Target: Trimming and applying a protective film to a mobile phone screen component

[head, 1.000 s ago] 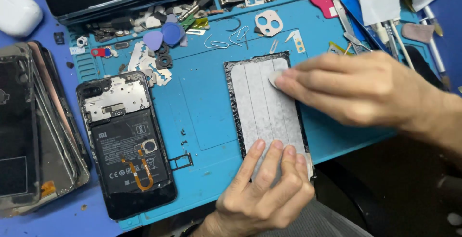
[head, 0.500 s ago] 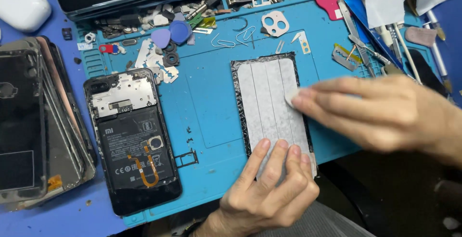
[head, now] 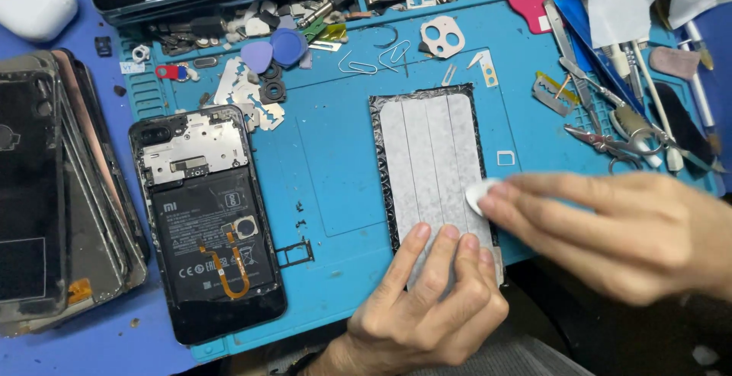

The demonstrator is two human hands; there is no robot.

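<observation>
The right hand (head: 625, 231) pinches a small white pad (head: 476, 195) between its fingertips and presses it flat against the right edge of the phone display panel (head: 431, 162), which lies face down on the blue repair mat (head: 335, 162) with its grey, striped back turned up. The left hand (head: 427, 300) grips nothing; its fingers are spread and laid flat on the lower end of the panel, pinning it to the mat near the mat's front edge.

To my eye this is the wiping stage: the pad is cleaning the panel's back while the other hand holds it down. Carrying on would call for light, even pressure along the dark ragged border, with the left hand holding firm so the panel does not skid off the edge.

Left of the panel, well apart, lies an opened phone (head: 206, 223), its battery and orange flex cable exposed. Further left sits a stack of phone screens (head: 53, 193). Guitar-pick pry tools (head: 274, 49), loose small parts and paper clips litter the top of the mat, and scissors (head: 618, 136) and tweezers lie to the right, above the working hand.
</observation>
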